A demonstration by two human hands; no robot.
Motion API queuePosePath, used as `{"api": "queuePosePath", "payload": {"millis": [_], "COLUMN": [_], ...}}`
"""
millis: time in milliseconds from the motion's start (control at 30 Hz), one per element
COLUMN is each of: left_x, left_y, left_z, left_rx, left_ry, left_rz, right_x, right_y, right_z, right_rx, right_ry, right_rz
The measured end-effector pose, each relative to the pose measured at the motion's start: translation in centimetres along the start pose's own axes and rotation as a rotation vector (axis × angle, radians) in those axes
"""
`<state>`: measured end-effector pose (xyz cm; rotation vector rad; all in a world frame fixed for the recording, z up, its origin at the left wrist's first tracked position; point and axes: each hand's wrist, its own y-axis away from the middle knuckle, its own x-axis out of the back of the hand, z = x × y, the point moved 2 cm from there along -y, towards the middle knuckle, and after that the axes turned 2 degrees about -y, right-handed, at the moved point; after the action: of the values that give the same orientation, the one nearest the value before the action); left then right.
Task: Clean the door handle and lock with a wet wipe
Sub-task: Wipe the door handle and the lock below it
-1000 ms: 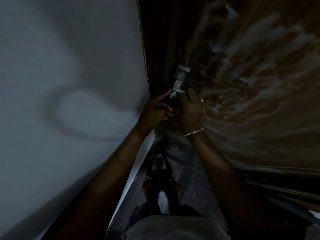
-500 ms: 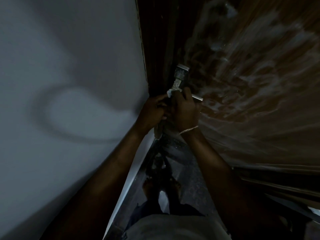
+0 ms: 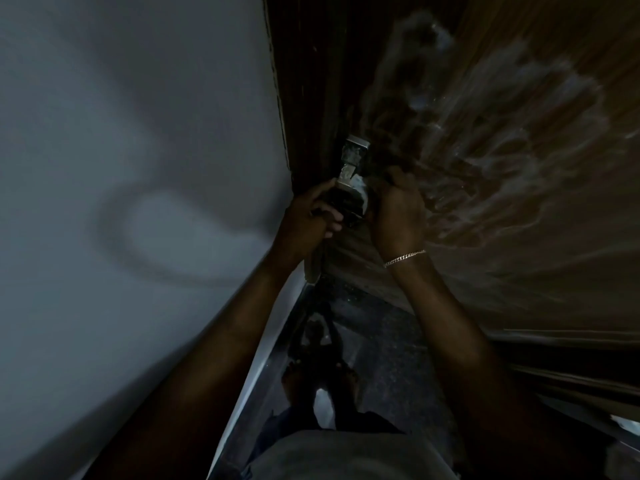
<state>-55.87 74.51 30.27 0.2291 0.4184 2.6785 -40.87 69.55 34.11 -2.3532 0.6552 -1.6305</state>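
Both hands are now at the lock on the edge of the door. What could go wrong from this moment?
1. The wet wipe is a small wad pinched by the right hand against the metal lock plate; it might slip out and fall.
2. The left hand grips at the door edge beside the wall; if the door swings, fingers could be pinched.
3. The scene is dim, so dirty spots may be missed.

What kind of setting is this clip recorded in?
Probably a dim indoor doorway in a home, though that is not certain. A wooden door with a metal lock plate meets a plain painted wall, and below lies a dark glossy floor.
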Motion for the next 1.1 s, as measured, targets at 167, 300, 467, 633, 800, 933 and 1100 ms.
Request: {"api": "queuePosePath", "payload": {"millis": [167,300,467,633,800,933,1100], "left_x": [-0.3,0.1,0.5,0.4,0.9,0.6,0.5], "left_y": [-0.1,-0.3,-0.3,-0.4,-0.4,-0.6,-0.4], "left_z": [0.4,0.5,0.6,0.6,0.5,0.8,1.3], "left_rx": [0.011,0.006,0.002,-0.005,0.014,0.029,0.042], "left_ry": [0.016,-0.011,-0.012,-0.026,-0.017,0.000,-0.017], "left_rz": [0.000,-0.008,-0.015,-0.027,-0.042,-0.026,-0.034], "right_x": [-1.6,0.2,1.6,-0.5,2.3,2.4,-1.3], "right_y": [-1.5,-0.9,0.1,-1.9,0.6,0.5,-2.3], "right_z": [-1.4,0.4,3.1,-0.8,2.2,3.2,-1.2], "right_rx": [0.127,0.151,0.134,0.166,0.171,0.176,0.229], "right_ry": [-0.052,-0.165,-0.017,-0.162,-0.093,0.000,0.029], "right_rz": [-0.206,-0.202,-0.200,-0.304,-0.158,-0.208,-0.274]}}
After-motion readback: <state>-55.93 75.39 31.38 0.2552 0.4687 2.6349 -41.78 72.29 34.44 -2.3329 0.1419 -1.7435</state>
